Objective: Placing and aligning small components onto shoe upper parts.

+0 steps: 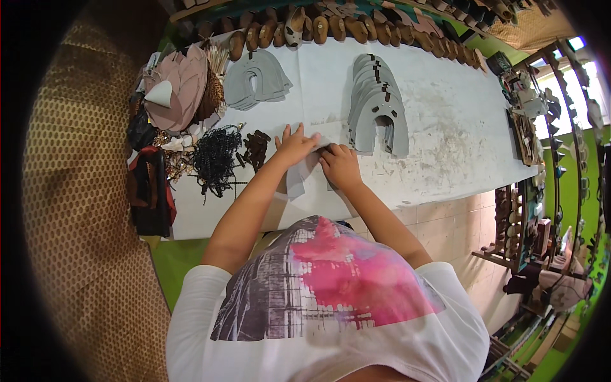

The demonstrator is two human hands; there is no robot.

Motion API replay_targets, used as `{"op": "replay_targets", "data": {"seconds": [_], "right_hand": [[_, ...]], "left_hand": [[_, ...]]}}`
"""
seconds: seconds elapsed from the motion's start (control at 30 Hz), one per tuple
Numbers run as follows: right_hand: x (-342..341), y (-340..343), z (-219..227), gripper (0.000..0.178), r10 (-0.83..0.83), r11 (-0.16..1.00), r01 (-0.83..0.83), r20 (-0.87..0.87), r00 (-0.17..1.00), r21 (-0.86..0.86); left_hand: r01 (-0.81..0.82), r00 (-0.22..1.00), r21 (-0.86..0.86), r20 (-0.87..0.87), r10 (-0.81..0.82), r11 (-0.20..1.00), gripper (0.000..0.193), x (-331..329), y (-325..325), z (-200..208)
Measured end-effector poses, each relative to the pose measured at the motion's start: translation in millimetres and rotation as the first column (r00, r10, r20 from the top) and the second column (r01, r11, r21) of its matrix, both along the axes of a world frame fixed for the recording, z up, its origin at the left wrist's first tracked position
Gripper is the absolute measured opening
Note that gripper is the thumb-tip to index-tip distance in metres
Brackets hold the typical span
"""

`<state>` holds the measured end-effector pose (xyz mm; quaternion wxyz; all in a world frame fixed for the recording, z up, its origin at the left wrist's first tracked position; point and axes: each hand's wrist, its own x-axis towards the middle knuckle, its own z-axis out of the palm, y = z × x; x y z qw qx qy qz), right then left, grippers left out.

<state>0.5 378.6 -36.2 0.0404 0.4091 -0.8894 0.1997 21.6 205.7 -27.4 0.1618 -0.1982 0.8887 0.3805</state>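
Grey piece [293, 183], left fingers [299, 132] spread, touching it, right fingers [344, 151] bent against it, grip unclear

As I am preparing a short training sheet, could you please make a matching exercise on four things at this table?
1. Shoe lasts
2. Tangled strands
3. Piled sheets
4. Grey piece

A. Mostly dusty pink
B. Touched by the left hand and the right hand
C. Lined up along the table's far edge
D. Black

Pairs: 1-C, 2-D, 3-A, 4-B
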Motion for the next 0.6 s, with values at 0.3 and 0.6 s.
{"op": "replay_targets", "data": {"seconds": [0.3, 0.6], "right_hand": [[8.1, 12.0, -9.7, 0.014, -0.004, 0.966, 0.01, 0.025, 1.0, -0.259], [5.7, 13.1, -3.0, 0.016, 0.033, 0.962, -0.017, 0.055, 0.998, -0.272]], "left_hand": [[0.214, 0.949, -0.299, -0.162, -0.271, 0.93, 0.017, -4.8, 2.7, 3.3], [-0.069, 0.951, -0.292, -0.307, -0.026, 0.954, 0.009, 5.6, 12.6, -6.9]]}}
